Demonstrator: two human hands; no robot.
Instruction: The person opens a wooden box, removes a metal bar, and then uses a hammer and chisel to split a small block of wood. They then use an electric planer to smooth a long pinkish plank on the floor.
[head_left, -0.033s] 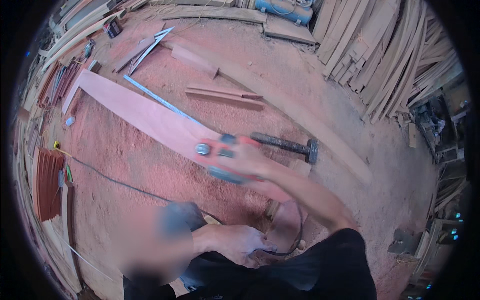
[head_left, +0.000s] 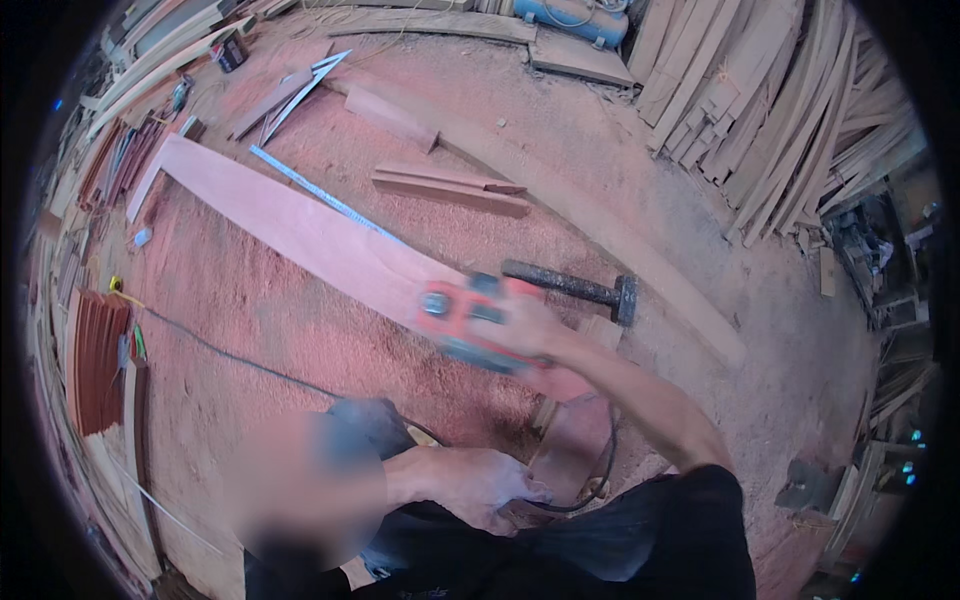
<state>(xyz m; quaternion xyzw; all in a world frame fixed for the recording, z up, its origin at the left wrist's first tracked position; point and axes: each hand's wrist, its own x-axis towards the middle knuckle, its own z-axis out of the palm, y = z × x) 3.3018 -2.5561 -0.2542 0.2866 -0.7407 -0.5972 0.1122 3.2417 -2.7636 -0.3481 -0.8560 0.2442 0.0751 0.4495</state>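
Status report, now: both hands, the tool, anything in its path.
Right hand gripping red power planer on long plank. Left hand resting near plank's end. Metal ruler lies on plank ahead; hammer alongside.

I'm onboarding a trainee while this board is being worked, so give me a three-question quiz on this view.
1. True or false: the right hand grips the orange power planer on the long board.
2. What lies just beyond the planer? A) hammer B) saw C) drill
3. What is the left hand near, low in the view?

Key:
1. True.
2. A, the hammer.
3. The black cable by the board's near end; whether the hand grips it cannot be told.
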